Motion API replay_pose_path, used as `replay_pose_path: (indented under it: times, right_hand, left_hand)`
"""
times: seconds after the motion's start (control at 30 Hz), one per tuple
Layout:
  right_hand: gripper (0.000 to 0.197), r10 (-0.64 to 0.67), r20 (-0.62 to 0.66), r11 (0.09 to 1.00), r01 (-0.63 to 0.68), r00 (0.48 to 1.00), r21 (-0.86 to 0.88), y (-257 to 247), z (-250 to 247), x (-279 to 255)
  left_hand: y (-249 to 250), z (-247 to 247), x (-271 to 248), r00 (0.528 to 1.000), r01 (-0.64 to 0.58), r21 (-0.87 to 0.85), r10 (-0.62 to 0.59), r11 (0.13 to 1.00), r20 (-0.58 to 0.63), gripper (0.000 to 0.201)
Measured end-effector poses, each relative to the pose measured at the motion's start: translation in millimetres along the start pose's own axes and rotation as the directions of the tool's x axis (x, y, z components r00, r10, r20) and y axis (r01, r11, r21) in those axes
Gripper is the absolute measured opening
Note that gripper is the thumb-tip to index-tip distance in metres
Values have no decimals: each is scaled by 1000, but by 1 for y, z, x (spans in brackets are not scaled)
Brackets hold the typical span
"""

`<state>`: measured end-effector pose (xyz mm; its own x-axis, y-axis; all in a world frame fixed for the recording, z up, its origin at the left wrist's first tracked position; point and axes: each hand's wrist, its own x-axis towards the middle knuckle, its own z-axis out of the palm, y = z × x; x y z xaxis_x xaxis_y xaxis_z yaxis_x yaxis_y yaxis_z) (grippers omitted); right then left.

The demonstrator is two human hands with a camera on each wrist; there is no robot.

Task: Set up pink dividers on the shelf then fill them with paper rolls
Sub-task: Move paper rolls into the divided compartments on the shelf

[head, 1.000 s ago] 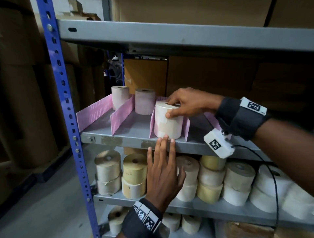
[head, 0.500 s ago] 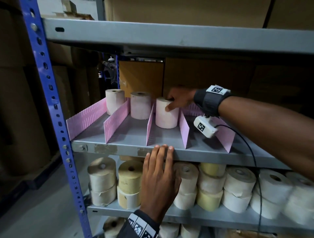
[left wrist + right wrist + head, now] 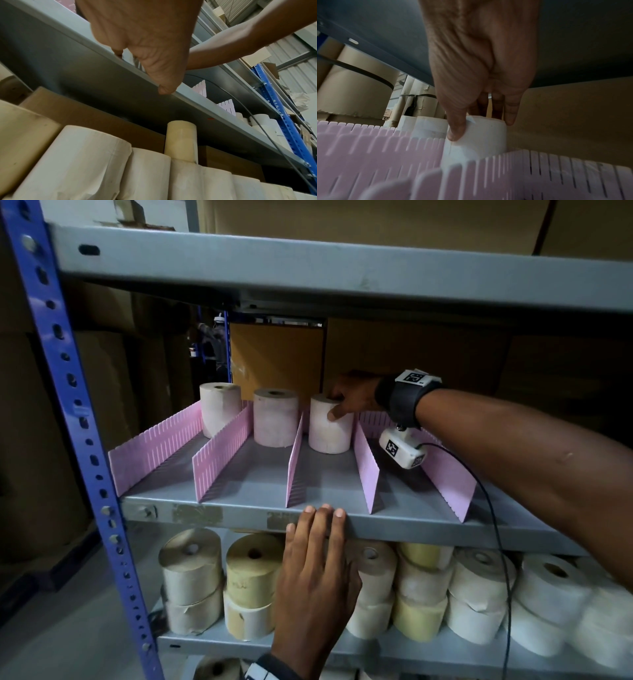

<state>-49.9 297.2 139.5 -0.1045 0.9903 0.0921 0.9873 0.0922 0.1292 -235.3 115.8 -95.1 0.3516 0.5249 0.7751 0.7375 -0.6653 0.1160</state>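
Several pink slotted dividers [image 3: 365, 462] stand front to back on the grey middle shelf [image 3: 394, 525]. Three paper rolls stand upright at the back, one per lane. My right hand [image 3: 349, 400] holds the third roll [image 3: 329, 429] from above, thumb on its front side and fingers behind its top [image 3: 476, 138]. The other two rolls [image 3: 219, 409] [image 3: 275, 416] stand free to its left. My left hand [image 3: 315, 573] lies flat against the shelf's front edge with straight fingers, thumb tip on the lip [image 3: 167, 90]. It holds nothing.
The lower shelf [image 3: 342, 652] is packed with stacked cream and yellow paper rolls [image 3: 251, 580]. A blue upright post [image 3: 68, 392] stands at the left. The grey shelf above [image 3: 342, 268] hangs low over the lanes. Brown cardboard [image 3: 277, 361] closes the back. A black cable [image 3: 493, 525] hangs from my right wrist.
My right hand has pushed the third roll from the shelf's front to the back of its lane. The left hand has stayed on the shelf edge.
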Motion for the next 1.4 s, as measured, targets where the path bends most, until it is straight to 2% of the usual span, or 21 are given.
replay_pose_path:
  times: [0.17,0.33,0.67,0.73,0.87,0.93,1.03,1.2,1.3,1.4]
  right_hand:
    - [41,3,-13,1000,-3,1000,6,5,3,7]
    - [52,30,-32,998,-28,999,63,6,7,11]
    - [60,101,11,994,-101,995,27,-11,-1,-3]
    - [58,90,-19,996,-90,996,23,-15,-4,-14]
    - [45,-4,-102,1000,4,995,-3,-27,-19,-51]
    - [38,27,-93,997,-21,995,68,-35,-27,-73]
    - [44,45,-128,995,-32,991,99,-50,-38,-116]
    - [55,-34,-303,999,41,952,17,-61,-39,-211]
    - [54,25,-384,999,-13,923,35,-57,-26,-270]
    - [57,165,-406,986,-146,899,78,-47,0,-335]
  left_hand:
    - [4,-1,-1,1000,8,13,-8,1000,18,69]
    - [-3,1,-3,998,-35,19,34,999,44,80]
    - [5,-8,4,982,49,-32,-42,998,182,83]
    - [5,-16,5,980,37,-38,-29,999,199,85]
    - [5,-28,6,973,14,-16,-9,1000,232,90]
    - [5,-33,5,967,4,-16,0,1000,254,91]
    - [1,-35,5,933,-16,16,9,1000,361,94]
    - [-10,-43,5,896,-75,30,54,997,441,94]
    - [-11,-49,0,884,-51,-20,55,998,464,94]
    - [5,-53,-17,891,4,-167,72,986,448,91]
